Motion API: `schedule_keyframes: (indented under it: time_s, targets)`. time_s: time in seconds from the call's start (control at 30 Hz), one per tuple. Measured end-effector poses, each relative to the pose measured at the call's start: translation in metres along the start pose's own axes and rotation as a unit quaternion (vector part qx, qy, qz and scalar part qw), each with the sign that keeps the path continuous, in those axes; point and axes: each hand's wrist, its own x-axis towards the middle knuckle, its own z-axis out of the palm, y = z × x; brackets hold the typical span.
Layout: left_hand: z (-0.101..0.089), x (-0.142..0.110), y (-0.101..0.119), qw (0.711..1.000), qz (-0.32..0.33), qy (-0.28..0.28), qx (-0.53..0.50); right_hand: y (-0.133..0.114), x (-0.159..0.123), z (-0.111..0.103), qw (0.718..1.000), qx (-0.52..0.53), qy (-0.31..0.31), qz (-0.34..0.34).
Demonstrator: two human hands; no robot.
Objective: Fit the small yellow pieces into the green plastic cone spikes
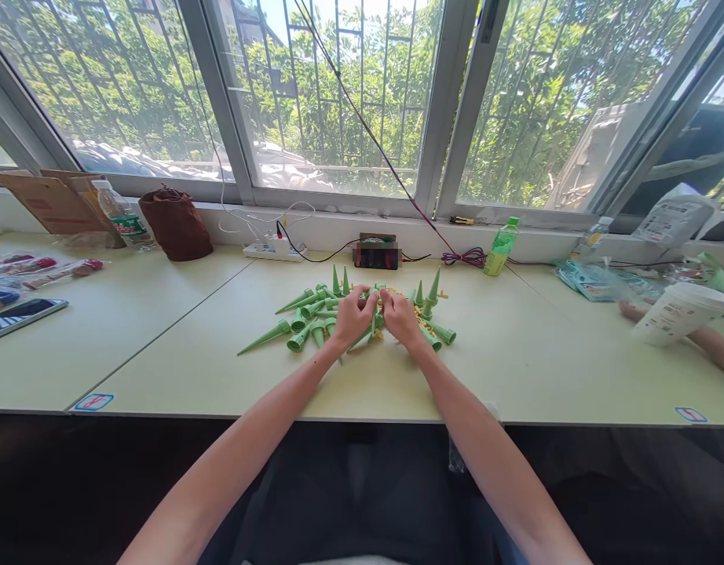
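My left hand (353,317) and my right hand (400,317) meet over a pile of green plastic spikes, thumbs and fingertips drawn together. A green spike (374,322) shows just below the left fingertips, and the left hand looks closed on it. The right fingers are curled in a pinch beside it; whatever they hold is too small and covered to make out. Around both hands lie hollow green cone-shaped spikes (265,337), some on their sides, others standing point up like the tall spike (433,293). Small yellow valve pieces (425,328) are mixed in at the right.
A blurred phone-like device (376,255) and a power strip (275,249) stand along the window sill. Right of them are coiled cable (465,257) and a green bottle (502,246). Another person's arm (715,349) reaches behind a white cup (683,314). A brown pouch (175,224) sits left.
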Motion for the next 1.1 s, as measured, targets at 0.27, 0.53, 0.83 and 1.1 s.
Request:
schedule_keyframes:
  time_s: [0.27, 0.53, 0.83, 1.1]
  targets:
    - [0.0009, -0.0005, 0.0006, 0.999, 0.013, -0.007, 0.028, -0.0009, 0.0001, -0.0019, 0.999, -0.003, -0.01, 0.036]
    - [0.0005, 0.0001, -0.0002, 1.0, -0.002, -0.005, 0.015, -0.0054, -0.0016, -0.004, 0.999, 0.029, -0.02, 0.026]
    - [0.0018, -0.0001, -0.0011, 1.0, 0.007, -0.014, 0.01, -0.0008, 0.0015, -0.0023, 0.999, -0.036, 0.013, 0.007]
    - [0.0006, -0.0022, -0.003, 0.999, 0.043, -0.026, 0.0, -0.0031, 0.0019, -0.0022, 0.997, -0.065, 0.024, 0.018]
